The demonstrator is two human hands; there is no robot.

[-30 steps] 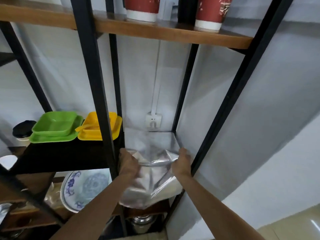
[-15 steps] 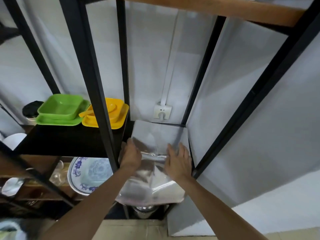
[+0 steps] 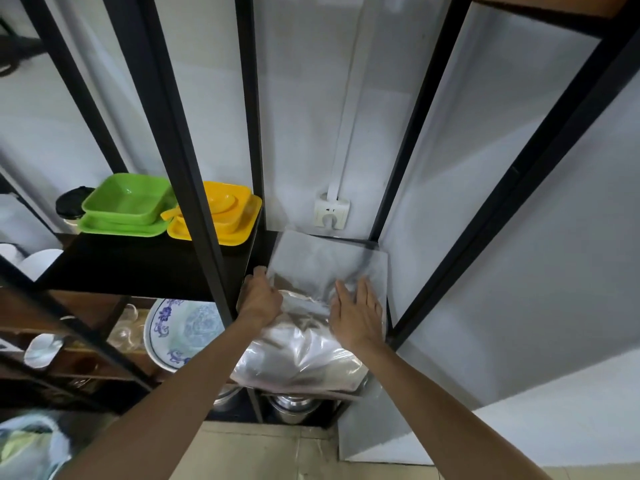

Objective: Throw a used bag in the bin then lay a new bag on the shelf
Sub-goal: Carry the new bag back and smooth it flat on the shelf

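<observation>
Clear bag (image 3: 311, 271) (front edge crumpled) under both hands

Both hands forward: left (image 3: 260, 299) curled, right (image 3: 356, 313) flat, fingers spread.

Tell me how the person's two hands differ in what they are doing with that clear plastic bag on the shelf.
The left hand curls over the clear plastic bag's left edge beside the black shelf post, with fingers bent; the right hand lies flat on top with fingers straight and spread. The left hand looks like a grip; the right only presses down. Both touch the bag, which lies on the shelf with its near part hanging over the front edge.
</observation>
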